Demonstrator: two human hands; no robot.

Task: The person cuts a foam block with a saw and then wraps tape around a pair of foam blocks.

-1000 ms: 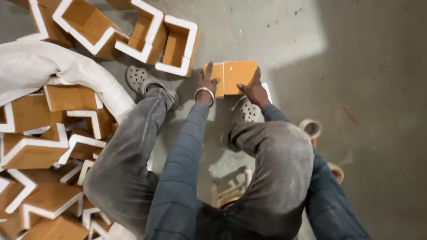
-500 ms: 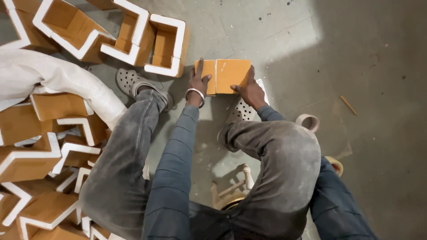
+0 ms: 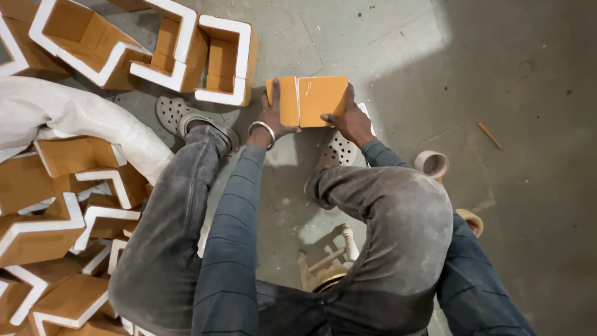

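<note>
Head view: left hand (image 3: 272, 118) & right hand (image 3: 352, 121) grip orange block (image 3: 308, 99).

One head-worn camera looks steeply down, close above the seated person's lap.

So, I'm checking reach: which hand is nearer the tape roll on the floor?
Right. The right hand holds the orange board just left of the beige tape roll; the left hand is farther left.
</note>
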